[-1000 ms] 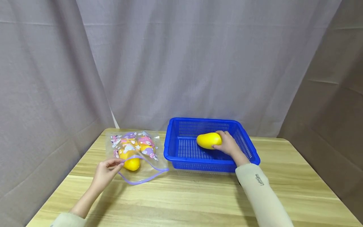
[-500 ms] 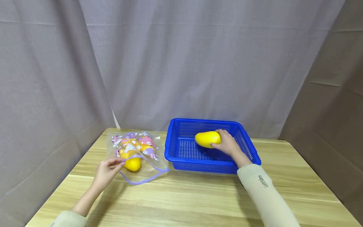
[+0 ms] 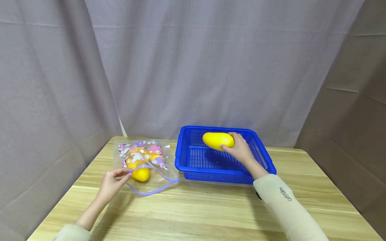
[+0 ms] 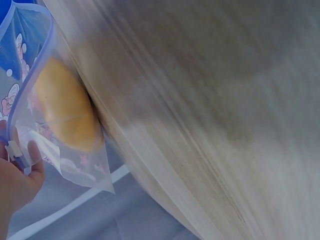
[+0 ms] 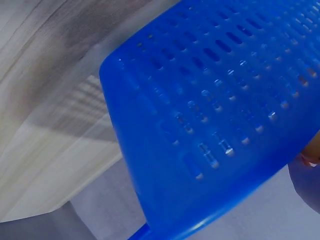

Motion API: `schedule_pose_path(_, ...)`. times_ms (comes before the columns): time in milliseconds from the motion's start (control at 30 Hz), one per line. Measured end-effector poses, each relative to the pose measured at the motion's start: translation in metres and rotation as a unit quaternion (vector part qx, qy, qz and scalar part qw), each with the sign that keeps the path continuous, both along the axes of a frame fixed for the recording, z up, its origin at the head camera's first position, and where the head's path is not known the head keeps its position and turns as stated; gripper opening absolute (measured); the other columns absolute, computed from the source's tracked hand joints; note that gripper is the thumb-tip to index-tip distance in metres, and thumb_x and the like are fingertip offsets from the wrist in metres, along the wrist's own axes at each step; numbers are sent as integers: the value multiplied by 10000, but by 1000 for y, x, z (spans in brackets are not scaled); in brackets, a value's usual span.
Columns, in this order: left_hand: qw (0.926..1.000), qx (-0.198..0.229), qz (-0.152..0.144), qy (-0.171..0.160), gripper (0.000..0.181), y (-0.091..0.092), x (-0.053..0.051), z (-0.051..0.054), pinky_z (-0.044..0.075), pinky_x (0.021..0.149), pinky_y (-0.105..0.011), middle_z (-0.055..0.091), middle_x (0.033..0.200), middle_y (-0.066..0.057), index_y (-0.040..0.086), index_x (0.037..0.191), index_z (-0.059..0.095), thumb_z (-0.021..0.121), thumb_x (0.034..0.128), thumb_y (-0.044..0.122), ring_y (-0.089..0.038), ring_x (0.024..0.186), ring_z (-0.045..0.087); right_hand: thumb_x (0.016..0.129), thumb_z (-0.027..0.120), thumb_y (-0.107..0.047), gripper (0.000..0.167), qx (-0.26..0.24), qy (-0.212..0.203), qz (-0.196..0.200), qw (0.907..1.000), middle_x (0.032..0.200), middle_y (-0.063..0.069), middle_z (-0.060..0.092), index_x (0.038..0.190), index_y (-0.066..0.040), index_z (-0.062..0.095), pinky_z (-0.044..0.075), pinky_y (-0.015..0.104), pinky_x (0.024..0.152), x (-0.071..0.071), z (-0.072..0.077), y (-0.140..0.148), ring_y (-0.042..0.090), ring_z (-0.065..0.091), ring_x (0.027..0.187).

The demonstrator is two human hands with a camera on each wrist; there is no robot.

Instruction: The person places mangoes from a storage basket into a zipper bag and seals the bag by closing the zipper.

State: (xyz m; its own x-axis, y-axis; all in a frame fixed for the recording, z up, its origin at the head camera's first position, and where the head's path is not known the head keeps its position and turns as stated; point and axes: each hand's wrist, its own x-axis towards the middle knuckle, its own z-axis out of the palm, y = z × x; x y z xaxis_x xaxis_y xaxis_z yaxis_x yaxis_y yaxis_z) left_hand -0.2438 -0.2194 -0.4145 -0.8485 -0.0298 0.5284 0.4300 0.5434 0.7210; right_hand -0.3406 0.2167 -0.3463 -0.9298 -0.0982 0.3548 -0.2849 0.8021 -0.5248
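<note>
My right hand (image 3: 239,149) grips a yellow mango (image 3: 215,140) from its right end, holding it over the blue plastic basket (image 3: 187,169). To the left lies a clear zip bag (image 3: 163,192) with cartoon prints and a purple zip edge, its mouth gaping toward me. Several yellow fruits are in it, partly covered by the prints; the nearest is a mango (image 3: 140,174). The bag's upper lip is pinched between thumb and fingers of my left hand (image 3: 113,182). In the left wrist view, a white zip slider (image 4: 15,150) sits by those fingers.
The wooden table (image 3: 193,214) carries both bag and basket. Grey curtains (image 3: 196,67) hang behind and at the sides. In the right wrist view, the basket's slotted wall (image 5: 200,115) hides most of the right hand.
My right hand has lifted the mango up from inside the basket and moved it slightly left. My left hand stays at the bag's lip.
</note>
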Motion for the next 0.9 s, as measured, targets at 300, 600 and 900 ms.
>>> schedule_pose_path(300, 9999, -121, -11, 40, 97, 0, -2, 0, 527, 664, -99, 701, 830, -178, -41, 882, 704, 696, 786, -55, 82, 716, 552, 834, 689, -303, 655, -248, 105, 78, 9996, 1263, 226, 518, 1343, 12, 423, 499, 512, 893, 10, 0, -10, 366, 533, 1058)
schedule_pose_path(600, 9999, -60, -110, -77, 94, 2, -3, 5, 529, 674, -107, 715, 844, -161, -18, 902, 712, 697, 811, -2, 74, 724, 569, 821, 704, -299, 641, -298, 150, 107, 9994, 1257, 219, 519, 1322, 5, 444, 499, 506, 880, 13, -1, -16, 363, 528, 1063)
schedule_pose_path(900, 9995, -11, -240, -179, 92, 1, -6, 5, 531, 666, -109, 709, 864, -186, -35, 902, 705, 689, 817, -5, 77, 719, 567, 810, 713, -304, 628, -386, 195, 270, 9987, 1245, 210, 527, 1293, -5, 445, 512, 492, 862, 17, -3, -18, 351, 536, 1043)
